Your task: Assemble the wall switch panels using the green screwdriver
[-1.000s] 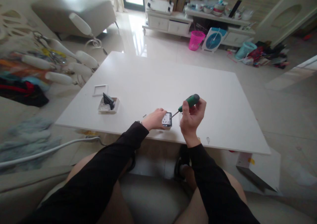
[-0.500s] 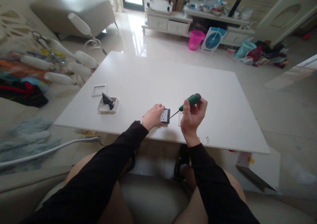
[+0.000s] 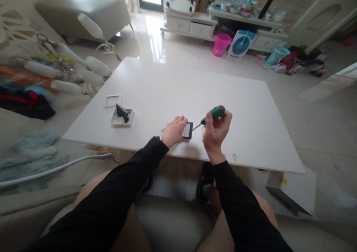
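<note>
A small wall socket (image 3: pixel 187 131), white-faced with a dark edge, rests near the front of the white table (image 3: pixel 178 84). My left hand (image 3: pixel 174 130) grips it from the left, covering part of it. In my right hand (image 3: pixel 217 133) is a screwdriver (image 3: pixel 213 115) with a green and black handle. Its shaft points down to the left, and the tip is at the socket's right edge. Whether the tip sits in a screw is too small to tell. Partly behind my right hand lies a thin pale frame (image 3: pixel 203 133).
Toward the table's left stands a small white box (image 3: pixel 122 123) with dark parts in it. A white rectangular frame (image 3: pixel 113 100) lies behind it. By the front edge is a small clear item (image 3: pixel 234 157). A lamp with white shades (image 3: pixel 95 66) stands beyond the left edge.
The screwdriver's tip and my right hand have shifted very slightly, staying at the socket's right edge. My left hand keeps its grip; the whole view has moved a little.
</note>
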### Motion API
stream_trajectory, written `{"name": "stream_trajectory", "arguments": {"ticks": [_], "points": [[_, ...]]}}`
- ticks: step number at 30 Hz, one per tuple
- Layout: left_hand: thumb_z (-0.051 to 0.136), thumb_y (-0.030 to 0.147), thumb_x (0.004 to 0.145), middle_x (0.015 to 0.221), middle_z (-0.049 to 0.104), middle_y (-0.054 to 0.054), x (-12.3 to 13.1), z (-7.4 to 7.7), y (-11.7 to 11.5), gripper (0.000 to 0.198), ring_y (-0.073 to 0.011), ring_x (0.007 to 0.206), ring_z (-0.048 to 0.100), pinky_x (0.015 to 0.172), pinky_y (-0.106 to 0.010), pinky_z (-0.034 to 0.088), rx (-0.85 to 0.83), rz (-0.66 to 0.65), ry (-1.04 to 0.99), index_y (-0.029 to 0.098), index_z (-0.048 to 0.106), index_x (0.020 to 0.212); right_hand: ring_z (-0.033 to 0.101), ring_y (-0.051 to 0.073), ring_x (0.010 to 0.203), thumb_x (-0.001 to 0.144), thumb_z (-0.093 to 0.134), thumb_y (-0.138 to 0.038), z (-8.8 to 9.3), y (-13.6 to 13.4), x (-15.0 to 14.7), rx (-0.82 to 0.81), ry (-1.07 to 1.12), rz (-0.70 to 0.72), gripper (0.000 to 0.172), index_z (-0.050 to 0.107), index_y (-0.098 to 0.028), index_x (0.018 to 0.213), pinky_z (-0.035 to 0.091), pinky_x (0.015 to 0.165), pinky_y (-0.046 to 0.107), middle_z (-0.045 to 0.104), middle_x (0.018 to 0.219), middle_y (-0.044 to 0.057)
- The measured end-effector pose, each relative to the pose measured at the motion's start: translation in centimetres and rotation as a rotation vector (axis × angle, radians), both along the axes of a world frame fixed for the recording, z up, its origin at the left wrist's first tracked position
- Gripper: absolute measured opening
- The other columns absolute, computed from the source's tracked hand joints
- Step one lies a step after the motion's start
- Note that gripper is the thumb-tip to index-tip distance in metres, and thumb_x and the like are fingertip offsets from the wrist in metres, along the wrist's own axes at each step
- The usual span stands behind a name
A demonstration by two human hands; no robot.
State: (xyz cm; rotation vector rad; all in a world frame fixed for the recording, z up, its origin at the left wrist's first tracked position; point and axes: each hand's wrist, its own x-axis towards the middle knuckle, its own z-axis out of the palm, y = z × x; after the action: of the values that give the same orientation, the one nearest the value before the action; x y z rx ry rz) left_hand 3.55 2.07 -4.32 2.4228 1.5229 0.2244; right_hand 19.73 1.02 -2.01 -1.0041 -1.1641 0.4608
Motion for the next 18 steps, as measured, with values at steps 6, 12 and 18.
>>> {"name": "stream_trajectory", "arguments": {"ticks": [6,12,18], "points": [[0.074,0.005,0.077,0.124,0.061,-0.01,0.09,0.1,-0.07,0.043,-0.0288,0.12,0.055,0.098,-0.039,0.054,-0.014,-0.001,-0.004,0.02,0.054,0.112,0.058,0.009,0.068,0.098,0.071,-0.045,-0.25,-0.05,-0.06,-0.012,-0.029,0.014,0.031,0.055,-0.028,0.119,0.05,0.059,0.023,0.056,0.094,-0.004],[0.08,0.012,0.078,0.123,0.062,-0.01,0.14,0.18,-0.11,0.042,-0.029,0.119,0.056,0.098,-0.04,0.054,-0.048,0.003,-0.009,0.02,0.054,0.11,0.057,0.009,0.07,0.096,0.072,-0.046,-0.34,0.03,-0.09,-0.019,-0.022,0.012,0.032,0.056,-0.027,0.117,0.051,0.061,0.023,0.056,0.093,-0.004],[0.094,0.021,0.069,0.122,0.062,-0.01,0.06,-0.45,0.13,0.056,-0.0292,0.118,0.057,0.099,-0.039,0.053,-0.109,-0.005,-0.013,0.02,0.055,0.11,0.056,0.008,0.067,0.096,0.072,-0.046,-0.84,0.16,-0.06,-0.058,-0.035,0.038,0.032,0.055,-0.027,0.117,0.05,0.057,0.022,0.055,0.092,-0.005]]}}
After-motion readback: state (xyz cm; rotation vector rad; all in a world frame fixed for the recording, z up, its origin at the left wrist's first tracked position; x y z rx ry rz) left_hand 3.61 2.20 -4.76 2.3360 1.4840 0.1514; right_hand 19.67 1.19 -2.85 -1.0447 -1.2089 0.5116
